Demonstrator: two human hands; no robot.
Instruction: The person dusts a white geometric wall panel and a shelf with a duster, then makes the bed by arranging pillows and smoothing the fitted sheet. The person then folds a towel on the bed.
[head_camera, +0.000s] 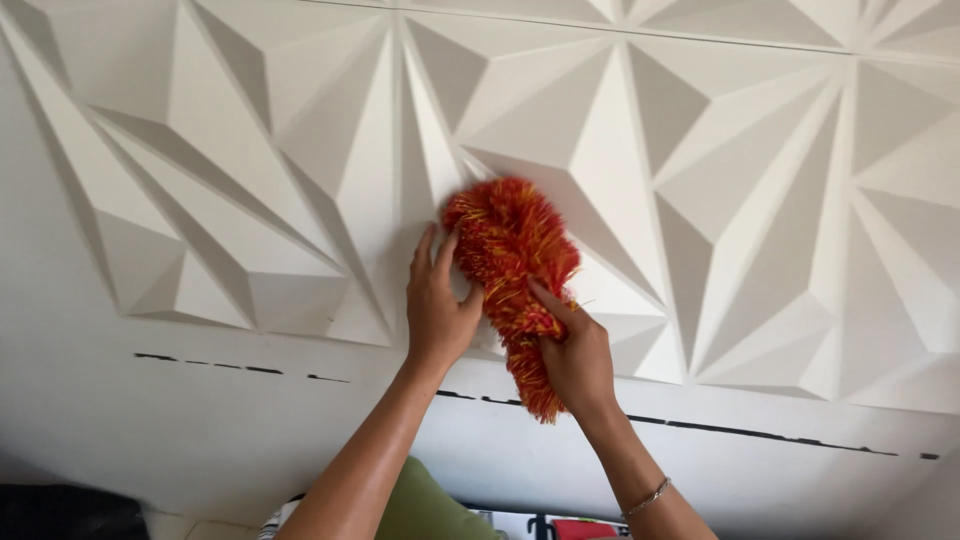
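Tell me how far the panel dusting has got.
Done: cannot tell, no dust shows on the white faceted wall panels. In hand: the right hand grips the red-orange duster against a panel seam; the left hand rests flat beside it. Left: cannot tell.

White faceted relief panels (700, 150) fill the frame's upper part — below them a plain white wall (150, 420) with a broken black line (760, 432).

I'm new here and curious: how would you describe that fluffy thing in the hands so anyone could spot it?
Look at the white wall panel with raised geometric facets. At its lower middle, the left hand and right hand press a shaggy duster against it. It is the only red-orange, fringed thing there.
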